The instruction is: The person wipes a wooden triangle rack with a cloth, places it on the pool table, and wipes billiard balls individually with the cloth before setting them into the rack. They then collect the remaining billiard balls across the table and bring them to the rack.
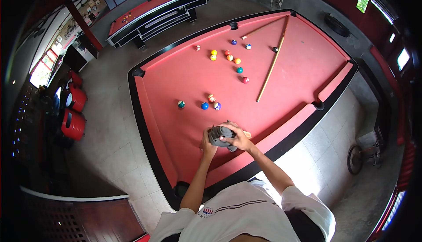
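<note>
Over the near part of the red pool table (193, 79), both my hands are closed around a dark grey bundle (221, 133) that looks like folded cloth. My left hand (207, 144) grips its left side. My right hand (238, 140) presses on it from the right, thumb on top. A pale wooden piece (248, 135) sticks out just right of my right hand; whether it is joined to the bundle I cannot tell. Beyond my hands lie a blue ball (205, 106), a purple-striped ball (217, 106), an orange-striped ball (212, 97) and a green-striped ball (181, 104).
Several more balls lie farther up the cloth, with a black ball (275, 49) near a long cue (272, 66). A second cue (263, 27) lies at the far end. Another pool table (160, 16) stands behind. Red chairs (73, 123) are at the left, a bicycle wheel (354, 159) at the right.
</note>
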Available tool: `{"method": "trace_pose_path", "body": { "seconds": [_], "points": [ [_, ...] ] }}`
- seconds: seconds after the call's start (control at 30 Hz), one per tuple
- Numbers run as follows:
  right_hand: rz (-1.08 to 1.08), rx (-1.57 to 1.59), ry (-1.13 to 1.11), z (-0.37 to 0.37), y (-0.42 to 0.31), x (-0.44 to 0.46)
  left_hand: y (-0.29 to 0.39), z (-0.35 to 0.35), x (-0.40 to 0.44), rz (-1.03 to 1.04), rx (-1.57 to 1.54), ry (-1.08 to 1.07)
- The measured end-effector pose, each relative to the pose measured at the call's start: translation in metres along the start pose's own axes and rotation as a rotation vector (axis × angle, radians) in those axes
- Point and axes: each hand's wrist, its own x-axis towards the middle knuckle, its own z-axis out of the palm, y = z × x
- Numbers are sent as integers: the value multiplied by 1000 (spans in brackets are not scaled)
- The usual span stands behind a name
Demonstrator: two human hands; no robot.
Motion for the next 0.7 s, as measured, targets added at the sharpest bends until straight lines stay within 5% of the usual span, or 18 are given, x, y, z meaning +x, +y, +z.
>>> {"method": "trace_pose_path", "body": {
  "seconds": [0.2,0.43,0.63,0.7],
  "points": [
    [-199,-480,175,16,7,-5,-11,3,-19,-68,81,157],
    [33,-782,239,48,-32,6,-26,8,-23,-137,44,169],
    [-153,-578,303,43,-10,12,-14,3,-21,-194,46,191],
    [-179,-473,317,39,-3,13,-21,3,-18,-56,56,187]
  ]
}}
